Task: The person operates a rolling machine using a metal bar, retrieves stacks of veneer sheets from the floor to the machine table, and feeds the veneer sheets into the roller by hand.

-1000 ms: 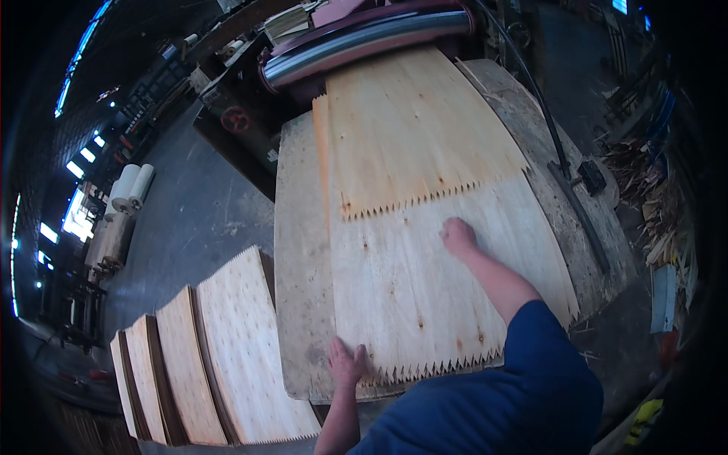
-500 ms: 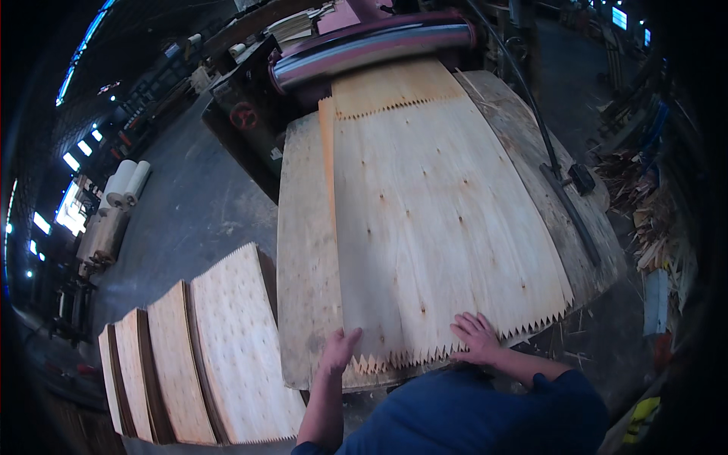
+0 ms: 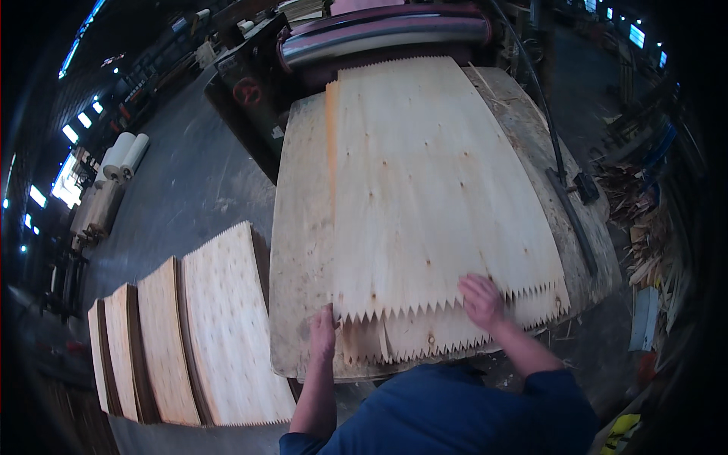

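A pale wood veneer sheet point(image 3: 425, 189) with toothed ends and small knots lies on the worn board table, its far end close to the roller. Under its near end shows another veneer sheet point(image 3: 425, 334). At the near left corner, my left hand point(image 3: 324, 334) is closed at the upper sheet's edge, thumb upward; its fingertips are partly hidden. Farther right, my right hand point(image 3: 481, 303) grips the toothed near edge with curled fingers.
A machine with a shiny roller point(image 3: 387, 42) spans the table's point(image 3: 299, 227) far end. Stacks of veneer point(image 3: 227, 326) stand on the floor at left. A dark metal bar point(image 3: 572, 220) lies along the table's right side. Scrap wood point(image 3: 644, 227) is heaped beyond it.
The upper veneer sheet has slid away from me toward the roller, covering the farther sheet's visible part and baring the sheet beneath. My right hand has moved forward and its fingers have curled.
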Demonstrator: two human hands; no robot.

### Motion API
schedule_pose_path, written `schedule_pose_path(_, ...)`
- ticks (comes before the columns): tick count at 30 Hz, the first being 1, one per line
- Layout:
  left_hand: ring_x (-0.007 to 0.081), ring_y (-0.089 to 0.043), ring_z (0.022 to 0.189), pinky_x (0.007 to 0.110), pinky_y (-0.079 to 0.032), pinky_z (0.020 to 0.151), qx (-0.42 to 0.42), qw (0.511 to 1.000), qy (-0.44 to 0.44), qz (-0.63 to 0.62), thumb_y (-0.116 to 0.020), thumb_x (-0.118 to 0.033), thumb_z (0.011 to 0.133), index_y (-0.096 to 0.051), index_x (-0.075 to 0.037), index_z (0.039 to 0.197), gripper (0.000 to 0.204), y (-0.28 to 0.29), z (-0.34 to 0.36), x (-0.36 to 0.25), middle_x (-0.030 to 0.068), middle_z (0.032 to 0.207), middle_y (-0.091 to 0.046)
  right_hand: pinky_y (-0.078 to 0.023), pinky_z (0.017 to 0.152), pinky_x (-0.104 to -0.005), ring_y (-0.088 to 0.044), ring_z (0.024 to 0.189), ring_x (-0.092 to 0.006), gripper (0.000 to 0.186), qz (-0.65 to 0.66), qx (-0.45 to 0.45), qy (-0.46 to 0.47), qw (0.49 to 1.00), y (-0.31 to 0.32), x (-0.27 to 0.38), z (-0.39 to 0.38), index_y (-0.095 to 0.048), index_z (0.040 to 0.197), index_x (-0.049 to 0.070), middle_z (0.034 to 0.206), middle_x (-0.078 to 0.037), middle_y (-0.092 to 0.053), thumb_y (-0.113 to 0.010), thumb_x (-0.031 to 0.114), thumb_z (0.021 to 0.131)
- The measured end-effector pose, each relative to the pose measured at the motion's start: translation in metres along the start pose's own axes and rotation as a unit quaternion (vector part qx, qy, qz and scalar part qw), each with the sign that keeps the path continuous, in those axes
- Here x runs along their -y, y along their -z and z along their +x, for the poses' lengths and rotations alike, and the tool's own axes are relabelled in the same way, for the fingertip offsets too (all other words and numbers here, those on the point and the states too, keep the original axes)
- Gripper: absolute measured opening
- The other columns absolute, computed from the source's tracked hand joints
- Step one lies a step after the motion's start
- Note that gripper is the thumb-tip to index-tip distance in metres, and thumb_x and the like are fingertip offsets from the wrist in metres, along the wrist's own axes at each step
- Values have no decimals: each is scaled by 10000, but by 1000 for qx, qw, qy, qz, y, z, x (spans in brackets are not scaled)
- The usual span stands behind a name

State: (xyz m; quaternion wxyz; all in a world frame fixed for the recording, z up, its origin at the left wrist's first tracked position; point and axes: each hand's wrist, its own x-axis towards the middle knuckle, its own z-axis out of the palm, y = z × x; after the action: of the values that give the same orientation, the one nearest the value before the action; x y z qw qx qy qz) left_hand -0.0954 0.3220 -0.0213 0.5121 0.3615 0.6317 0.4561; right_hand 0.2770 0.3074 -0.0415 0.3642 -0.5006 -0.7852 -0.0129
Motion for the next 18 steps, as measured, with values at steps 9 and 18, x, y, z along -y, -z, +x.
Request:
schedule_pose_path(9, 350, -348, 1283, 452, -288, 1045, 4, 799, -219, 559, -548, -285, 849, -364, -19, 1341, 590, -36, -7, 73, 209, 1358, -398, -441, 905, -401, -557, 1065, -254, 272, -28, -53, -33, 998, -67, -125, 158, -641, 992, 64, 1076, -82, -621, -661, 111, 724)
schedule_pose_path(18, 397, -446, 1168, 418, -373, 985, -19, 956, 28, 291, -578, -181, 788, -436, 23, 1257, 531, -12, -15, 67, 250, 1265, -460, -229, 1088, -459, -367, 1286, -272, 357, -37, 127, -169, 977, -98, -68, 38, -546, 1208, 78, 1344, -120, -444, -477, 230, 892)
